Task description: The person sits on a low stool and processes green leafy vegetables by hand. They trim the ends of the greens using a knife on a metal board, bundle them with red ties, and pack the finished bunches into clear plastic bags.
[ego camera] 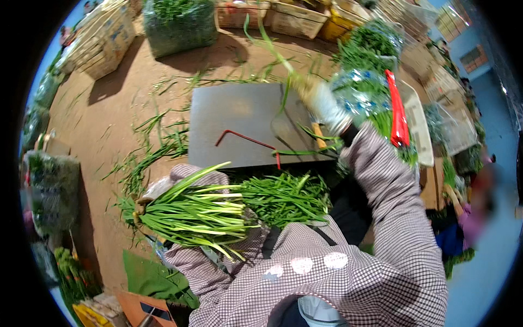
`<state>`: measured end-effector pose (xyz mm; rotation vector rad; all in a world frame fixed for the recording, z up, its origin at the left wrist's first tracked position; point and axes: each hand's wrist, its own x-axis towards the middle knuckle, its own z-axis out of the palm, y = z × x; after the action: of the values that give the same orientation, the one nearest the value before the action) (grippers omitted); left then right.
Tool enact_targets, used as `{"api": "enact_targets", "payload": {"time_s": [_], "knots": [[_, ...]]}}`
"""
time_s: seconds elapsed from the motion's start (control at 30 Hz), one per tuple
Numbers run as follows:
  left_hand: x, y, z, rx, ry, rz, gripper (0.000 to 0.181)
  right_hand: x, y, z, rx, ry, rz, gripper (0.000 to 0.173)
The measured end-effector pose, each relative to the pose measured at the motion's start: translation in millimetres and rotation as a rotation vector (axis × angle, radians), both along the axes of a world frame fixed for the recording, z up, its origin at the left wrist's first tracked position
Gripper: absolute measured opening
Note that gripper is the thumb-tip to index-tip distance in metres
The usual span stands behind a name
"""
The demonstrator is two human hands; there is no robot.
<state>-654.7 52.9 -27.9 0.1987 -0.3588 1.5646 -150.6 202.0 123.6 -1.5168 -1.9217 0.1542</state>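
Observation:
On the left, my left hand is closed around a thick bunch of long green leaf stalks, probably garlic chives, their pale ends pointing right. My right hand, gloved and blurred by motion, reaches over the far right corner of a flat metal board. A few long leaves with a pale base extend from its fingers. A bent red rod lies across the board. Beside the right wrist shows a yellow handle; what it belongs to is hidden. Against my lap rests a heap of cut green leaves.
Loose leaves litter the brown floor. At right, a red plastic-wrapped bundle lies on bagged greens beside a white crate. A large bag of greens and several crates stand ahead. Another person is at far right.

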Motion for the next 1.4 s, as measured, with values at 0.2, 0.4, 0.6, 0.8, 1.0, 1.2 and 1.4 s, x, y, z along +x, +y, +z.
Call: {"api": "enact_targets", "payload": {"time_s": [0.2, 0.4, 0.6, 0.8, 1.0, 1.2, 1.4], "knots": [[-10.7, -2.2, -17.9, -0.024, 0.056, 0.072, 0.058, -54.2, -23.8, -198.5, -0.403, -0.384, -0.172, 0.03], [-7.9, -4.7, -14.8, -0.071, 0.055, 0.156, 0.057, -58.4, -26.0, -217.6, -0.416, -0.465, -0.097, 0.029], [0.1, -3.4, -12.8, -0.07, 0.062, 0.124, 0.056, -5.5, -21.2, -117.0, 0.182, -0.15, -0.147, 0.014], [2.5, -1.1, -6.9, -0.073, 0.058, 0.097, 0.055, 162.0, -61.8, -85.5, -0.419, -1.188, -0.141, 0.023], [13.0, 0.7, -13.7, -0.089, 0.066, 0.073, 0.054, 183.3, -119.5, -83.9, -0.601, -1.308, 0.155, 0.016], [-4.1, 12.0, -0.9, -0.038, 0.139, 0.131, 0.053, 46.8, -209.6, -4.5, -0.415, -0.937, 0.116, 0.007], [-21.2, 25.2, 8.8, 0.048, 0.355, 0.162, 0.052, -21.1, -224.0, 12.2, -0.859, -0.435, 0.617, 0.068]]}}
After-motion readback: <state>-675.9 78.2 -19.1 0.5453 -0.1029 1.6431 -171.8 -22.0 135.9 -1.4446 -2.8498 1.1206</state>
